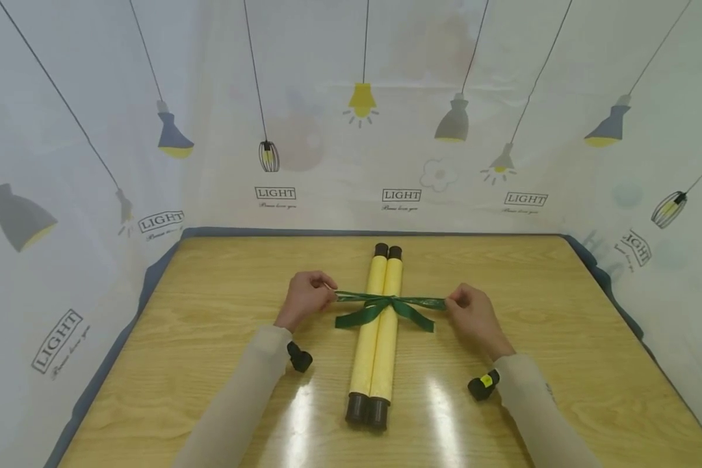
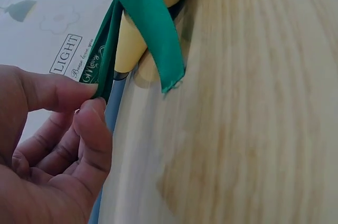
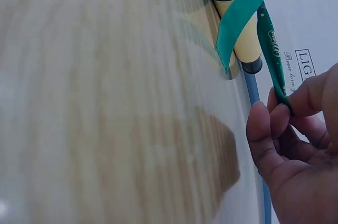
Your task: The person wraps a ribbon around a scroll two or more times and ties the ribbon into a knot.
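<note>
Two yellow tubes (image 1: 384,351) with dark end caps lie side by side on the table, pointing away from me. Around their middle runs a green ribbon (image 1: 380,301) tied in a bow, its two tails hanging to either side. My left hand (image 1: 307,300) pinches the left loop between thumb and forefinger, stretched out sideways from the knot. On the other side my right hand (image 1: 474,318) pinches the right loop (image 3: 272,57), which is also drawn straight and shows pale lettering. Each loose tail (image 2: 156,34) hangs free below the held loops.
The wooden table (image 1: 210,370) has a dark blue edge along its back and sides. White sheeting (image 1: 327,214) printed with lamps stands around it. A small black camera sits on each wrist.
</note>
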### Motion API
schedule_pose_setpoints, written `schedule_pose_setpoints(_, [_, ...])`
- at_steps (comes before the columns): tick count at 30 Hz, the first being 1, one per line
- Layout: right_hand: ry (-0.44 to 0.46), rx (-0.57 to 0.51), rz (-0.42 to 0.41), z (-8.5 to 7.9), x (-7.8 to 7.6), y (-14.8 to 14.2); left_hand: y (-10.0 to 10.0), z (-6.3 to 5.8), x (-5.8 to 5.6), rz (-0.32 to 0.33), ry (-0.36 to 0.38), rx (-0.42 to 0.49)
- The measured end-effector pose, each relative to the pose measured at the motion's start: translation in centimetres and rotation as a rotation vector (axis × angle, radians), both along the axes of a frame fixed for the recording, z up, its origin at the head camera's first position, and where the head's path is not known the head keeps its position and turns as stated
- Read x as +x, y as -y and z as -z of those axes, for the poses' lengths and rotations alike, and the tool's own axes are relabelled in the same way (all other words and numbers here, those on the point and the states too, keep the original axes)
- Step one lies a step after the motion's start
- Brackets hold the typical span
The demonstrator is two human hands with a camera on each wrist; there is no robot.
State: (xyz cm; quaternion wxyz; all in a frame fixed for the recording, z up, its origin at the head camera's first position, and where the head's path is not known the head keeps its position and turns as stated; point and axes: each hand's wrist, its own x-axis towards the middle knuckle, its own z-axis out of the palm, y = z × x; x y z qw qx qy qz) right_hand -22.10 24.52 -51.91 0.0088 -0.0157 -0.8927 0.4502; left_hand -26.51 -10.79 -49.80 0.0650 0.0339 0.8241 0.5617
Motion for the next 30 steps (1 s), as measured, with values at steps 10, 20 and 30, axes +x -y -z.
schedule_pose_setpoints(10, [0.039, -0.087, -0.16, -0.2, -0.4, -1.6, 0.9, -0.9, -0.3, 0.149, 0.102, -0.041])
schedule_pose_setpoints(20, [0.305, -0.436, -0.064, -1.6, -2.0, -0.8, 1.4, -0.5, -2.2, 0.198, 0.285, 0.142])
schedule_pose_setpoints(30, [0.222, -0.372, -0.082, -1.7, -1.1, -2.4, 3.2, -0.3, -1.1, 0.032, 0.211, 0.201])
